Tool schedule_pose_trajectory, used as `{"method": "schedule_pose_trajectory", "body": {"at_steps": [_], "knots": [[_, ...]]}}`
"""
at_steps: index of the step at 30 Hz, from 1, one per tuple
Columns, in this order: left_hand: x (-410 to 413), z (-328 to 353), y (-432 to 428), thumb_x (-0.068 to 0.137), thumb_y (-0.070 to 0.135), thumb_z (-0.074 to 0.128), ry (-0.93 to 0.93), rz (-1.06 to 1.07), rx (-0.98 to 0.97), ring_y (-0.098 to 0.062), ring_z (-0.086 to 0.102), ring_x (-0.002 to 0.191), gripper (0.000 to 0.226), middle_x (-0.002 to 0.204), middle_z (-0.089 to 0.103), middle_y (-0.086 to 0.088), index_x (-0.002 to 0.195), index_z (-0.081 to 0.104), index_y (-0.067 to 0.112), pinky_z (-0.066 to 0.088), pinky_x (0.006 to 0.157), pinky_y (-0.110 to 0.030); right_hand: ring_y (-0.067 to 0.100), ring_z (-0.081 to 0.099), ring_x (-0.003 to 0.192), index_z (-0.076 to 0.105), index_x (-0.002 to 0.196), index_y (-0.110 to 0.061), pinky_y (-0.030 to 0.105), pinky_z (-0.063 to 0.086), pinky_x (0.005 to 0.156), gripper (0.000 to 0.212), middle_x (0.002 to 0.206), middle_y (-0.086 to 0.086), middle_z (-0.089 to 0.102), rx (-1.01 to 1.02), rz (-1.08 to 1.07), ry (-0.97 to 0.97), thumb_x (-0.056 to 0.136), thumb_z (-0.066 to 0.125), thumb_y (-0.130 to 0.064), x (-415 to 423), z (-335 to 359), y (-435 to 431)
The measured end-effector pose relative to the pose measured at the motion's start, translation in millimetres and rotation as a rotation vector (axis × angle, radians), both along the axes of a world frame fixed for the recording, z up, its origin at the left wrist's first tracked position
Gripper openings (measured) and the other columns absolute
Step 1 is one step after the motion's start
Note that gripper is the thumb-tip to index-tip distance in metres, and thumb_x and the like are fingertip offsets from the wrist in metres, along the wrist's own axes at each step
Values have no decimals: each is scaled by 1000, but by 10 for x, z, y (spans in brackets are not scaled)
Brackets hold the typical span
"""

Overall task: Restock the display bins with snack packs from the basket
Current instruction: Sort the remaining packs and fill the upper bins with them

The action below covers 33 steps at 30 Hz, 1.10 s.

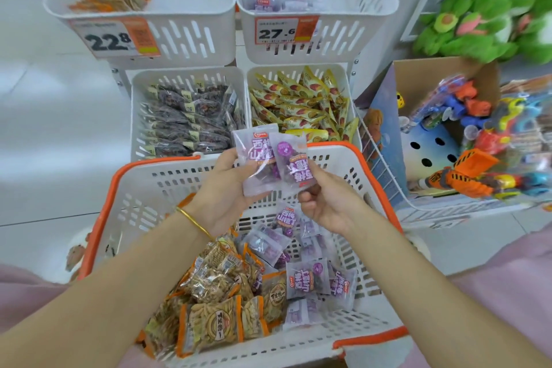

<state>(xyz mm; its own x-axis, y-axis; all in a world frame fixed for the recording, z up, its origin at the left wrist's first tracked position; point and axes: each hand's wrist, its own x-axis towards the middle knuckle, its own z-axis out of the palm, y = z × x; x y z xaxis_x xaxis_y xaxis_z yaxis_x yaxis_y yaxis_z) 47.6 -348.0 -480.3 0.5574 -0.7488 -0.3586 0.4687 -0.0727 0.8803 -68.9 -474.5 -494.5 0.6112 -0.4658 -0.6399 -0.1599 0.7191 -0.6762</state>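
Before slotted white bins [191, 39], left hand [227, 188] holds one crinkly purple pack [254, 155], right hand [328, 203] another pack [294, 164]

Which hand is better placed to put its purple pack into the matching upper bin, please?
Probably the right hand: its purple pack sits more directly below the upper-right bin of purple packs.

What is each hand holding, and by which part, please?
Left hand holds one purple pack by its lower half; right hand pinches a second pack by its bottom edge.
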Motion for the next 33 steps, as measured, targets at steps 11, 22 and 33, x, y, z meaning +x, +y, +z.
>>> {"method": "schedule_pose_trajectory", "body": {"at_steps": [11, 22, 33], "knots": [[-32, 25, -79, 101, 22, 39, -28, 51, -33, -39, 50, 121, 27, 130, 50, -20, 127, 38, 13, 45, 98, -54, 10, 52, 47, 55, 87, -11, 20, 44, 43, 23, 64, 6, 56, -341, 53, -133, 92, 56, -34, 53, 89, 111], [94, 73, -99, 101, 25, 40, -55, 37, 72, -30, 61, 109, 27, 129, 56, -15, 127, 44, 18, 59, 73, -37, 16, 65, 78, 52, 108, -21, 30, 53, 69, 44, 96, 7, 69, -810, 262, -2, 74, 78, -10, -37, 358, -342], [-65, 197, -110, 66, 24, 81, -268, -217, 49, -18, 66, 103, 76, 118, 65, -2, 129, 39, 23, 54, 88, -37, 12, 62, 84, 70, 91, -19, 25, 54, 70, 23, 94, -1, 65, -984, 276, -272, 74, 77, -5, 200, 554, -308]]}}
